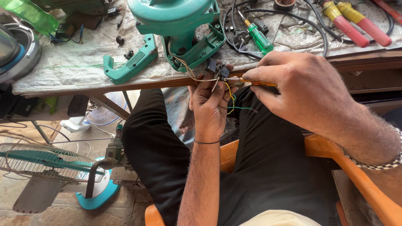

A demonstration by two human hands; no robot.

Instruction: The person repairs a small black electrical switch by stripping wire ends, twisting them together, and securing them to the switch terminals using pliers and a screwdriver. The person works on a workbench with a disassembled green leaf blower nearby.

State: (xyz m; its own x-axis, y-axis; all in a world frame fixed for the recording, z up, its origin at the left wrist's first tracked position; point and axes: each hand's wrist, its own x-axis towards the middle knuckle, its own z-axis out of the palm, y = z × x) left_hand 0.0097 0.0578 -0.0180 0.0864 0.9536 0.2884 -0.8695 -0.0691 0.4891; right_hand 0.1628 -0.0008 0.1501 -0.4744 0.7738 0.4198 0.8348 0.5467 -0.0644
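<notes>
Gripping switch [217, 69] and screwdriver [256, 83]

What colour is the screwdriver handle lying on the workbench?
Translucent green screwdriver handle, in the head view.

Two hands, the left hand [211, 106] and the right hand [299, 90]; one small black switch [217, 69]; two fans, one teal fan [46, 163] and one white fan [104, 109]; two screwdrivers, a green screwdriver [258, 37] and an orange screwdriver [255, 82]; two red-and-yellow tool handles [356, 21]; one bench [67, 67].

legs: black trousers [272, 167] | left wrist: thin dark band [207, 142] | right wrist: beaded bracelet [377, 164], apparently
</notes>
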